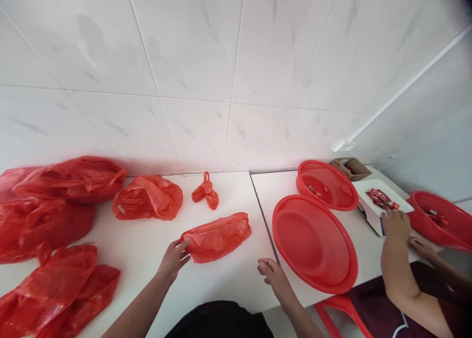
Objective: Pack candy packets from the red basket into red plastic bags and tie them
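Note:
A red plastic bag [217, 235] lies stretched out on the white table in front of me. My left hand [174, 259] pinches its left end, thumb on top and the other fingers beside and below the edge. To the right of the bag, my right hand [273, 276] hovers over the table with loosely bent fingers apart and nothing in them. Behind the bag sits a small knotted red bag [206, 193]. An opened, crumpled red bag [147, 198] rests further left, near the wall.
Several filled red bags [55, 215] crowd the table's left side. On the right are a red basket [313, 244], another basket [326, 183] with small packets, and a white scale [379, 200] holding red packets. A co-worker's hand [396, 225] reaches onto it. A cardboard box [350, 168] stands behind.

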`<state>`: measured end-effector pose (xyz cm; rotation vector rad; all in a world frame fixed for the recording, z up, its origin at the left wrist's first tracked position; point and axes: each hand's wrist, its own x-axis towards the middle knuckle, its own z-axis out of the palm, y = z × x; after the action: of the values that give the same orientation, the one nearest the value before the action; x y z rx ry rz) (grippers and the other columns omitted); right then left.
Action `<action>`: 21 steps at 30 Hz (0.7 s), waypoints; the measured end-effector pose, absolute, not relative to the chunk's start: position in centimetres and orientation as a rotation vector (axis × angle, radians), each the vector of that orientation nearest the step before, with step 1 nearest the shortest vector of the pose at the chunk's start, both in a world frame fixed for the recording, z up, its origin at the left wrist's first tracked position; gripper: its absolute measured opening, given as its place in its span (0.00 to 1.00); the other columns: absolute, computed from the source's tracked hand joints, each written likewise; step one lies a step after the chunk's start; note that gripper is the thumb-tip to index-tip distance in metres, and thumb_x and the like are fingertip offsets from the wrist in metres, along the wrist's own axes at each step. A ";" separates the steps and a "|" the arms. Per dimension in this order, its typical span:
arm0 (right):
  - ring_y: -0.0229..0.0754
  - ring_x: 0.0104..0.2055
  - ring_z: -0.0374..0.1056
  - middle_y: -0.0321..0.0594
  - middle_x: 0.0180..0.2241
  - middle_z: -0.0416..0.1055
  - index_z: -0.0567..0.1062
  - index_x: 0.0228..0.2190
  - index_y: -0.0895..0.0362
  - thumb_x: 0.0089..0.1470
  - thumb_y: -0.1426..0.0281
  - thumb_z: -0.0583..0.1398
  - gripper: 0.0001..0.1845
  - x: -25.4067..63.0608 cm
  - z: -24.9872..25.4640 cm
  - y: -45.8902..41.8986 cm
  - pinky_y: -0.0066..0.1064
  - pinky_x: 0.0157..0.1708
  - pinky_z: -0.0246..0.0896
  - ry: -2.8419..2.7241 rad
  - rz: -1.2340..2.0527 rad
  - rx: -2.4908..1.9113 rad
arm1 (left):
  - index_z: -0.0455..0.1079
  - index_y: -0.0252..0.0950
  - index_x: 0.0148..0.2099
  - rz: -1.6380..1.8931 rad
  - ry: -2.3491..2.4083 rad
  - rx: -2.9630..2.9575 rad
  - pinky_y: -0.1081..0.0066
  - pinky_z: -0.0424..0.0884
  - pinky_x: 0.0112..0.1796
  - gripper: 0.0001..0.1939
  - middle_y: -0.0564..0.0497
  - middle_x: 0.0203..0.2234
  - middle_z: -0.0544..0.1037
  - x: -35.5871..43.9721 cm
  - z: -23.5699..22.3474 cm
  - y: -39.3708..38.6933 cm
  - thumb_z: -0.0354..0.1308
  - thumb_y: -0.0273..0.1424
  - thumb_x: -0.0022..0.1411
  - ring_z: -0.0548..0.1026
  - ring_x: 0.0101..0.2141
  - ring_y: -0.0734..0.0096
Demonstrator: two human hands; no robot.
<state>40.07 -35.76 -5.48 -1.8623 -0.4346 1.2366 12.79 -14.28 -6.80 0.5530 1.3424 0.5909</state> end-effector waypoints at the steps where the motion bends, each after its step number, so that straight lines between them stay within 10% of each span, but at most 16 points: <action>1: 0.47 0.45 0.69 0.43 0.40 0.74 0.75 0.41 0.54 0.50 0.51 0.59 0.23 40.5 -5.3 -36.2 0.37 0.42 0.59 -0.386 1.260 -1.837 | 0.65 0.36 0.42 0.580 1.362 0.563 0.69 0.72 0.34 0.20 0.50 0.32 0.76 12.6 -6.7 -14.4 0.68 0.35 0.50 0.75 0.28 0.73; 13: 0.39 0.38 0.69 0.40 0.35 0.73 0.75 0.37 0.55 0.47 0.54 0.63 0.20 40.5 -4.6 -34.2 0.30 0.36 0.58 -0.327 1.394 -1.700 | 0.67 0.36 0.39 0.542 1.362 0.482 0.71 0.73 0.31 0.16 0.53 0.29 0.76 12.5 -7.5 -15.4 0.68 0.26 0.50 0.74 0.24 0.76; 21: 0.31 0.28 0.65 0.31 0.25 0.67 0.70 0.28 0.55 0.52 0.60 0.63 0.12 38.8 -0.4 -31.3 0.25 0.31 0.61 0.215 1.583 -0.853 | 0.66 0.36 0.38 0.579 1.354 0.474 0.72 0.72 0.30 0.13 0.53 0.28 0.75 12.6 -6.9 -16.2 0.66 0.26 0.53 0.74 0.24 0.76</action>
<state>38.77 -31.33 -0.44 -0.8530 0.2151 1.5831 12.63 -16.19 -6.92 0.4740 1.3544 0.5791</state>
